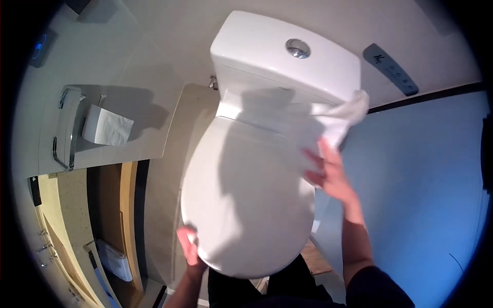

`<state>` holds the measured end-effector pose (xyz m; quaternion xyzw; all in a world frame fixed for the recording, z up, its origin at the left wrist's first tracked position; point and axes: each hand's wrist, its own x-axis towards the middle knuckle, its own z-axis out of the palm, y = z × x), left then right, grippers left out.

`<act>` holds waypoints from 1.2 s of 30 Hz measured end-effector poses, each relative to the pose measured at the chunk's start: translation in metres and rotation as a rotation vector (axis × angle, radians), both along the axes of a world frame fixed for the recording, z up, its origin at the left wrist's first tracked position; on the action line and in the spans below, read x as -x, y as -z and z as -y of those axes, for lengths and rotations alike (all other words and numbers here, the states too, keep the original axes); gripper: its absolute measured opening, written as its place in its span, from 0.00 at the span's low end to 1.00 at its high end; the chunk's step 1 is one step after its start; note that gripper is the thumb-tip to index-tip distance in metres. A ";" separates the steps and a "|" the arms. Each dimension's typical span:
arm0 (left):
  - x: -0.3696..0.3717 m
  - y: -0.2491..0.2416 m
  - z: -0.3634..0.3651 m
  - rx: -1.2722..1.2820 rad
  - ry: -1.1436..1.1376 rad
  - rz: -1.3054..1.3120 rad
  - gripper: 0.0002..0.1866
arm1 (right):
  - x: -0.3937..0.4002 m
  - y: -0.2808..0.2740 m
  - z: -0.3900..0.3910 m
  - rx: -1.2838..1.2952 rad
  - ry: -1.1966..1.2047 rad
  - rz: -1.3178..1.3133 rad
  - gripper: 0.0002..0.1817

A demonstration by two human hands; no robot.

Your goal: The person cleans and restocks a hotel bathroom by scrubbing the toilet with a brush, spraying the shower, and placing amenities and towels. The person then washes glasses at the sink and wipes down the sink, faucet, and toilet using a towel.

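A white toilet with its lid point(251, 190) down fills the middle of the view, and its tank point(287, 51) carries a round chrome flush button point(298, 48). My right hand point(328, 172) is at the lid's right side near the hinge, its fingers around the lower end of a crumpled white cloth or tissue point(341, 115), which reaches up to the tank's right corner and is blurred. At the lid's lower left edge is my left hand point(190, 249), with its fingers curled at the rim and partly hidden; whether they grip the lid is unclear.
A toilet paper roll point(108, 127) hangs on the left wall beside a chrome-ended grab bar point(67, 128). A grey sign point(390, 69) is on the wall right of the tank. A pale blue panel point(416, 190) stands at right. Lower left are a doorway and a folded white towel point(114, 261).
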<state>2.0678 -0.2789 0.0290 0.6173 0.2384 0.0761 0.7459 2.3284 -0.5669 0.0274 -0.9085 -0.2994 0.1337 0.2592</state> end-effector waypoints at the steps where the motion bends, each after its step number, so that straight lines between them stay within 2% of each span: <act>1: 0.042 0.018 0.004 0.000 -0.071 -0.129 0.15 | -0.008 0.033 -0.039 -0.260 -0.077 -0.213 0.28; 2: 0.057 0.022 0.010 0.033 -0.104 -0.219 0.15 | -0.012 0.075 -0.078 0.030 -0.259 0.111 0.33; 3: 0.065 0.029 0.011 0.003 -0.080 -0.319 0.16 | -0.009 0.129 -0.119 0.108 -0.343 0.100 0.35; 4: 0.073 0.036 0.011 -0.031 -0.056 -0.420 0.17 | -0.009 0.167 -0.157 0.190 -0.354 0.211 0.34; 5: 0.088 0.051 0.006 0.105 -0.018 -0.663 0.21 | -0.027 0.194 -0.183 0.202 -0.298 0.286 0.29; 8: 0.115 0.109 0.014 0.015 -0.031 -0.634 0.25 | -0.090 0.219 -0.229 0.095 -0.112 -0.086 0.23; 9: 0.111 0.114 0.013 0.003 -0.012 -0.676 0.26 | -0.095 0.225 -0.226 0.080 -0.141 -0.056 0.21; 11: 0.102 0.119 0.018 0.000 0.021 -0.749 0.29 | -0.094 0.231 -0.203 0.117 -0.159 -0.006 0.20; 14: 0.083 0.100 0.011 -0.074 0.277 -1.071 0.32 | -0.088 0.220 -0.131 0.301 -0.115 0.005 0.20; 17: 0.086 0.088 0.010 -0.256 0.371 -0.982 0.36 | -0.090 0.205 -0.048 0.456 -0.139 0.017 0.17; 20: 0.099 0.069 0.001 -0.117 0.316 -0.711 0.39 | -0.097 0.208 -0.026 0.481 -0.157 0.028 0.16; 21: 0.086 0.043 0.001 0.046 0.236 -0.660 0.41 | -0.098 0.211 -0.018 0.491 -0.110 0.013 0.15; 23: 0.051 -0.018 -0.008 0.174 0.208 -0.641 0.40 | -0.094 0.219 0.013 0.517 -0.019 -0.027 0.15; 24: 0.032 -0.043 -0.012 0.244 0.194 -0.630 0.40 | -0.091 0.241 0.050 0.506 -0.154 0.250 0.15; 25: 0.020 -0.059 -0.018 0.277 0.228 -0.479 0.34 | -0.088 0.213 0.060 0.365 0.165 -0.124 0.16; 26: 0.011 -0.060 -0.033 0.215 0.321 -0.396 0.26 | -0.088 0.181 0.074 0.089 0.365 -0.517 0.18; 27: -0.015 -0.070 -0.034 0.217 0.278 -0.319 0.25 | -0.066 0.191 0.093 -0.561 0.853 -0.979 0.22; 28: -0.061 -0.080 -0.023 0.241 0.160 -0.234 0.24 | -0.049 0.157 0.095 -0.905 1.042 -1.291 0.24; 29: -0.114 -0.090 -0.009 0.273 0.063 -0.145 0.24 | -0.028 0.139 0.092 -1.224 1.085 -1.568 0.25; 30: -0.162 -0.098 0.001 0.297 0.042 -0.036 0.24 | -0.001 0.151 0.096 -1.400 1.108 -1.401 0.25; 32: -0.234 -0.103 -0.001 0.314 0.279 0.261 0.27 | 0.043 0.235 0.096 -1.372 1.046 -1.055 0.24; 34: -0.290 -0.092 -0.002 0.414 0.438 0.506 0.28 | 0.044 0.231 0.015 -1.142 1.546 -0.997 0.24; 35: -0.288 -0.089 -0.004 0.559 0.449 0.519 0.28 | 0.040 0.246 -0.021 -1.022 1.648 -0.838 0.22; 36: -0.279 -0.080 -0.006 0.571 0.384 0.459 0.29 | 0.030 0.261 -0.060 -0.872 1.668 -0.549 0.21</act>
